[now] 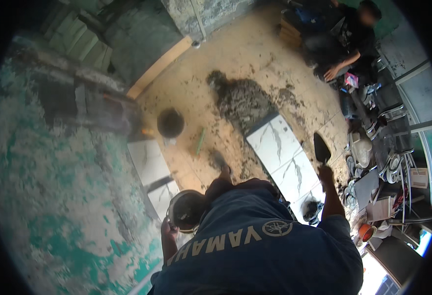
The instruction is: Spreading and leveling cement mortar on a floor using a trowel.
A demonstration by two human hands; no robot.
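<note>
bucket at lower left of centre, pale-rimmed and dark grey inside; how full it is i cannot tell. the left hand is at its left side, fingers curled over the rim. above it, left of centre, a round black tub stands on the floor, its contents too dark to tell. at upper centre a grey mortar heap spreads to the top edge of the white veined tiles. to their right, the right hand has its fingers closed around the handle of a trowel, blade toward the top. at lower right is an orange pot, contents unclear.
</note>
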